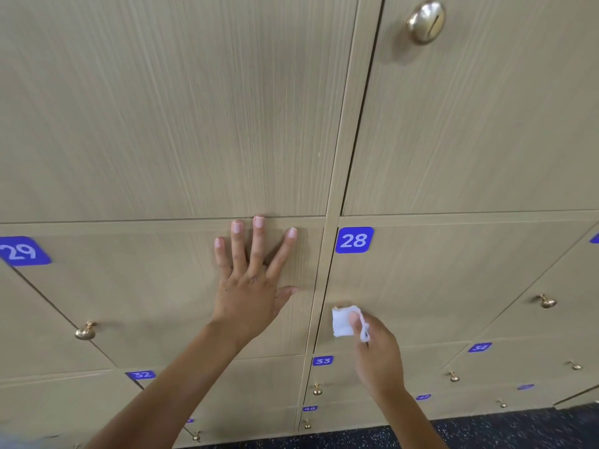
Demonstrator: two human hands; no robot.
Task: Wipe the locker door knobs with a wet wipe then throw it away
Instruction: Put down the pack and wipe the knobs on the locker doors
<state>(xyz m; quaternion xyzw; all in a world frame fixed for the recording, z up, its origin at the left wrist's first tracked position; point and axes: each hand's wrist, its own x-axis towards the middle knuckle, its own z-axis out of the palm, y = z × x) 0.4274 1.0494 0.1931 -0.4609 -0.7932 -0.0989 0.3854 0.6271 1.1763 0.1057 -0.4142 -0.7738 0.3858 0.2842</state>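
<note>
My right hand (377, 348) holds a folded white wet wipe (344, 322) pressed over the brass knob of locker door 28 (421, 280); only a sliver of that knob (337, 308) shows above the wipe. My left hand (251, 286) lies flat with fingers spread on the beige door to the left of the gap, holding nothing. Other brass knobs are in view: a large one (425, 21) at the top right, one (86, 332) at the lower left, one (546, 301) at the right.
The wall is a grid of beige wood-grain locker doors with blue number plates: 28 (354, 240), 29 (21, 251), 32 (141, 374), 33 (322, 361), 34 (480, 347). Several small knobs line the lower rows. Dark speckled floor (486, 432) runs along the bottom.
</note>
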